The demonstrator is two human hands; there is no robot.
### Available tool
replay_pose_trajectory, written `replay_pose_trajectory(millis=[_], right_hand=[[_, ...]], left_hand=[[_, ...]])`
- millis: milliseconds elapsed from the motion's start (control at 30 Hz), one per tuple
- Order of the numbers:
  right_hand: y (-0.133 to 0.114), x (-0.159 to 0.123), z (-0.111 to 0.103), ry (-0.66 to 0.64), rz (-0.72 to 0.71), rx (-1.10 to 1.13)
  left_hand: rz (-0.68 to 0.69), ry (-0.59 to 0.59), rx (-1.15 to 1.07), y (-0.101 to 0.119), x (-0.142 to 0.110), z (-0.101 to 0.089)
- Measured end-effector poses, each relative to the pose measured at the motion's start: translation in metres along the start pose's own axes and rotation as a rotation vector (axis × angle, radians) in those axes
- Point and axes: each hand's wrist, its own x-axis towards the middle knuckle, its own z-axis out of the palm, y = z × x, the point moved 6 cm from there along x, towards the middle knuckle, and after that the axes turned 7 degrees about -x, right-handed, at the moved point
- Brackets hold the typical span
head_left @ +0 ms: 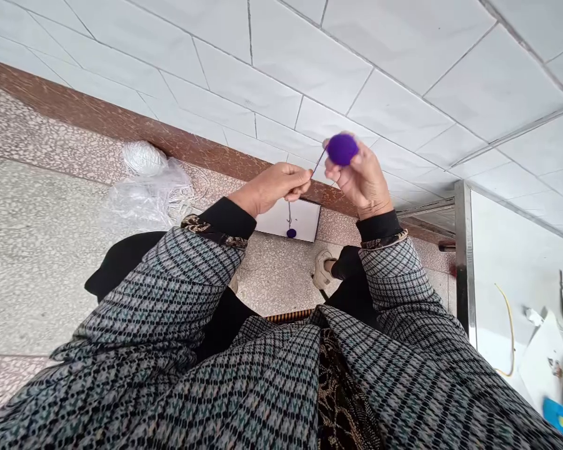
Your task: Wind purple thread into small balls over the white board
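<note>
My right hand (360, 178) holds up a round ball of purple yarn (342, 149) between thumb and fingers. A dark strand of yarn (318, 164) runs from the ball down to my left hand (279, 186), whose thumb and fingers are pinched on it. Below the left hand the strand hangs toward a smaller dark purple ball (291, 233), seen over a white flat box or board (309, 220) on the floor. Whether that smaller ball rests on it or hangs just above, I cannot tell.
On the floor to the left lie a white yarn ball (144, 158) and a clear plastic bag (138, 200) beside loose white cord. A tiled wall (272, 94) rises ahead. At right stands a white table (492, 262) with a yellow cord (512, 325) and scraps on it.
</note>
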Motion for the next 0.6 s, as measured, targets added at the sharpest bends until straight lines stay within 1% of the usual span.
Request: replay_pose_trajectory(millis=[67, 100, 133, 167, 200, 233, 267, 300, 333, 367, 400, 433, 467, 500, 533, 567, 600], right_hand=[[0.001, 0.006, -0.010, 0.195, -0.014, -0.022], [0.004, 0.007, -0.014, 0.257, 0.009, -0.084], [0.006, 0.008, -0.016, 0.281, 0.048, -0.185], [0.009, 0.008, -0.016, 0.255, 0.101, -0.311], [0.012, 0.006, -0.012, 0.174, 0.165, -0.428], [0.015, 0.003, -0.007, 0.046, 0.226, -0.503], [0.017, -0.001, 0.001, -0.102, 0.270, -0.523], [0.017, -0.006, 0.009, -0.229, 0.286, -0.483], [0.013, -0.010, 0.014, -0.301, 0.269, -0.398], [0.006, -0.011, 0.016, -0.303, 0.219, -0.290], [-0.002, -0.009, 0.015, -0.234, 0.145, -0.178], [-0.010, -0.006, 0.009, -0.113, 0.061, -0.076], [-0.014, -0.002, 0.001, 0.026, -0.009, 0.005], [-0.015, 0.000, -0.005, 0.153, -0.052, 0.047], [-0.013, 0.003, -0.010, 0.249, -0.060, 0.037], [-0.008, 0.005, -0.012, 0.299, -0.032, -0.024], [-0.002, 0.006, -0.012, 0.290, 0.027, -0.122]], left_hand=[[0.048, -0.013, -0.010, 0.002, 0.001, 0.010], [0.082, -0.013, 0.033, 0.004, 0.001, 0.012], [0.120, -0.006, 0.097, 0.007, 0.000, 0.011], [0.157, 0.008, 0.170, 0.010, -0.001, 0.008], [0.188, 0.028, 0.239, 0.013, -0.002, 0.002], [0.207, 0.049, 0.295, 0.014, -0.002, -0.005], [0.214, 0.073, 0.333, 0.015, -0.002, -0.013], [0.213, 0.100, 0.353, 0.014, -0.002, -0.021], [0.206, 0.126, 0.360, 0.013, -0.001, -0.027], [0.193, 0.149, 0.359, 0.012, 0.000, -0.032], [0.177, 0.157, 0.354, 0.010, 0.001, -0.034], [0.159, 0.139, 0.352, 0.009, 0.001, -0.033], [0.140, 0.085, 0.355, 0.009, 0.001, -0.027], [0.127, -0.001, 0.360, 0.009, 0.001, -0.018], [0.120, -0.099, 0.365, 0.010, -0.001, -0.009], [0.120, -0.185, 0.366, 0.013, -0.003, -0.001], [0.128, -0.231, 0.360, 0.016, -0.006, 0.003]])
